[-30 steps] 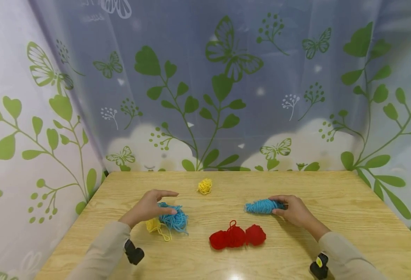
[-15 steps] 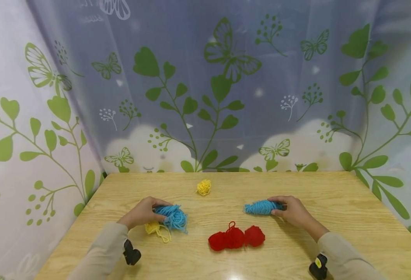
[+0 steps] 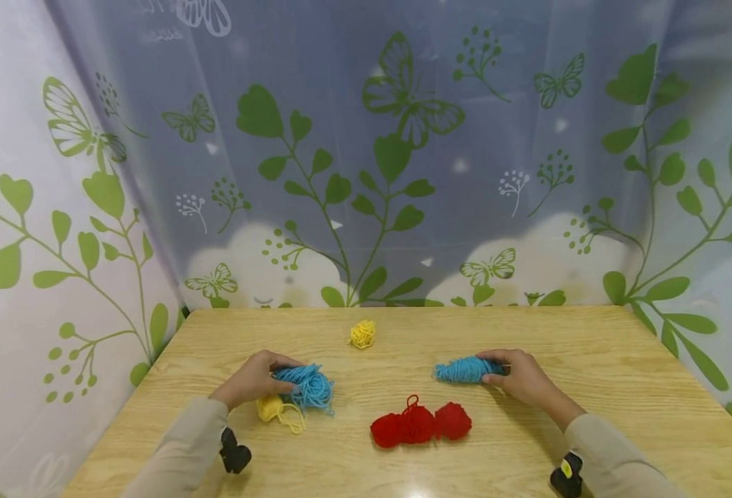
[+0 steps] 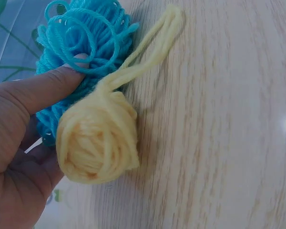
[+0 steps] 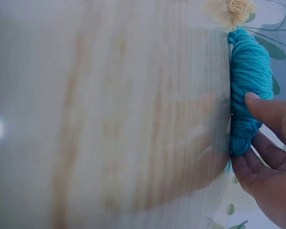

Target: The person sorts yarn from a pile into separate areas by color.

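Over a wood-grain tabletop (image 3: 509, 453), hands (image 3: 252, 380) (image 3: 524, 376) grip blue yarn bundles (image 3: 313, 389) (image 3: 461, 371).

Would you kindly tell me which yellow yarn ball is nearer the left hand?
The yellow ball with the loose loop, beside the blue yarn the left hand grips; the other yellow ball lies alone farther back.
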### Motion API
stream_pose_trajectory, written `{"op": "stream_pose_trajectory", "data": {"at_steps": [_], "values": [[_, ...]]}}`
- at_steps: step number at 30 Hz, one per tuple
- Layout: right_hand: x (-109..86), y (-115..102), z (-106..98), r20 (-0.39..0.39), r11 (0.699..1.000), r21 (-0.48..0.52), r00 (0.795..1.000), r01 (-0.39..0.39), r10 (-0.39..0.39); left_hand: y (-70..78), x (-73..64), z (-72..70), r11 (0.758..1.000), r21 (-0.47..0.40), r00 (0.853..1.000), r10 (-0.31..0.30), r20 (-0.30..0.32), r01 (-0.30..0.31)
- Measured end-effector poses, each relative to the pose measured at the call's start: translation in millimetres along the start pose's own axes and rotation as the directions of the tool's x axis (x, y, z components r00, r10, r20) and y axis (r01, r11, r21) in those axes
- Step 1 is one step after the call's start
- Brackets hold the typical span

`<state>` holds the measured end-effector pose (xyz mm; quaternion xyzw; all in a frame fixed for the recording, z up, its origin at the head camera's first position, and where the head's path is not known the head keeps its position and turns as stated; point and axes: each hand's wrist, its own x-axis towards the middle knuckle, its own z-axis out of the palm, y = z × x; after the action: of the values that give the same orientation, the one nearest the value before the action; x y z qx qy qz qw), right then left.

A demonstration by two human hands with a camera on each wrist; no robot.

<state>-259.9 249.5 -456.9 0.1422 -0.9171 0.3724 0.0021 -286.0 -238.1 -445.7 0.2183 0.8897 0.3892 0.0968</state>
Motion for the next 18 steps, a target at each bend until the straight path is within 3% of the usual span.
{"op": "stream_pose_trajectory", "data": {"at_steps": [10, 18], "values": [[0.1, 3.2, 2.3, -0.003, 1.000, 0.010, 1.000, 0.018, -0.018, 1.9, -2.2, 1.6, 0.999, 0.046, 0.997, -0.004, -0.079, 0.008], [1.0, 0.1, 0.8, -0.014, 0.999, -0.019, 0.999, 0.029, -0.030, 17.9, 6.9, 0.3, 1.000, 0.001, 0.990, 0.018, -0.138, -0.018]]}}
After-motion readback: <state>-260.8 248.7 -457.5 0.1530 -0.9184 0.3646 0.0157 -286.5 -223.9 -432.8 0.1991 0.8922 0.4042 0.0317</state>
